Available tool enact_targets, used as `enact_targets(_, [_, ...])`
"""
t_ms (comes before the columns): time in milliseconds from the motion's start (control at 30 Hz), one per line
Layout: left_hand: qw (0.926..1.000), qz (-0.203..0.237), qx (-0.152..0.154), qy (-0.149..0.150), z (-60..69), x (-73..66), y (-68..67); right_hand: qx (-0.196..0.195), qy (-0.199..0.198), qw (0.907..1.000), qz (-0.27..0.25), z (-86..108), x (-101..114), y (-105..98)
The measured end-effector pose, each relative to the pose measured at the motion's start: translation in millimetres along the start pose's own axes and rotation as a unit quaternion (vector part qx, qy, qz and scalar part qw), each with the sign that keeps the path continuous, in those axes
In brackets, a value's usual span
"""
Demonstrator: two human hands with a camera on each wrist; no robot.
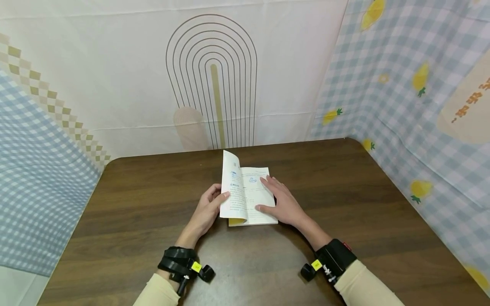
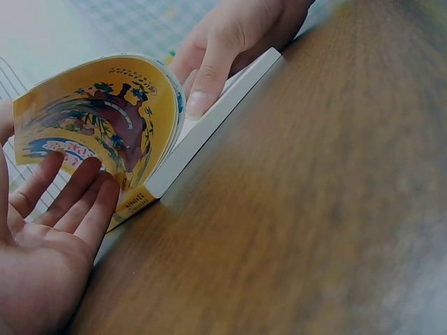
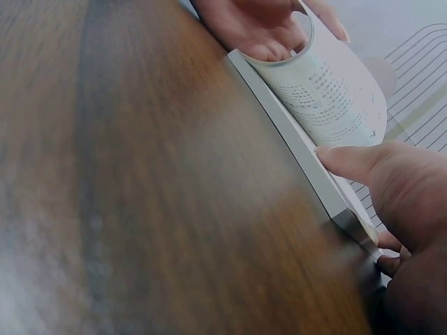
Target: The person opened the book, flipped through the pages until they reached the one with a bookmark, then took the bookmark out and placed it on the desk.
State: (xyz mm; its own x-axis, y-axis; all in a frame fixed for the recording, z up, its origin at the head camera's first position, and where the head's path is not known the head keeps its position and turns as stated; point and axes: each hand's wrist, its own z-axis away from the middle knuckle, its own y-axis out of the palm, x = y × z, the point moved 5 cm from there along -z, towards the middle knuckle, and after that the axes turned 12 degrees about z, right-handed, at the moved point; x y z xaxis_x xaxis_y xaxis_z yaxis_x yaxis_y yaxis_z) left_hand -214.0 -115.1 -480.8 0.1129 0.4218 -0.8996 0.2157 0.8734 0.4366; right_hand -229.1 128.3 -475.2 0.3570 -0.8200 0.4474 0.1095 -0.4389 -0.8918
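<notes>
A paperback book (image 1: 259, 193) lies open on the brown table, its left cover and front pages raised and bent over. My left hand (image 1: 206, 208) holds that raised part at its left edge, thumb on the printed page and fingers behind. In the left wrist view those fingers lie against the yellow illustrated cover (image 2: 133, 115), which curves up from the spine. My right hand (image 1: 288, 207) rests on the right-hand page, its fingers spread near the outer edge. In the right wrist view its thumb (image 3: 349, 162) presses on the page near the thick page block.
The wooden table (image 1: 153, 187) extends around the book. A white cloth with arch lines (image 1: 291, 63) hangs behind it, and blue checked cloths hang at the left (image 1: 42, 170) and right (image 1: 390, 106). Each wrist wears a black strap with a small camera (image 1: 206, 274).
</notes>
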Motion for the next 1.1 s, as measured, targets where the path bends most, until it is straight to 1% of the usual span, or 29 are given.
enact_targets(467, [1.0000,-0.005,-0.001,0.003,-0.2,-0.1,-0.3,-0.003,-0.006,1.0000,-0.003,0.1,1.1,-0.9])
enact_targets(700, [1.0000,-0.002,0.005,0.001,-0.1,0.0,1.0,-0.002,-0.004,1.0000,-0.004,1.2,1.1,-1.2])
enact_targets(1100, [1.0000,-0.002,0.004,0.003,0.2,-0.5,0.4,-0.003,-0.006,1.0000,-0.006,1.0,2.2,-2.2])
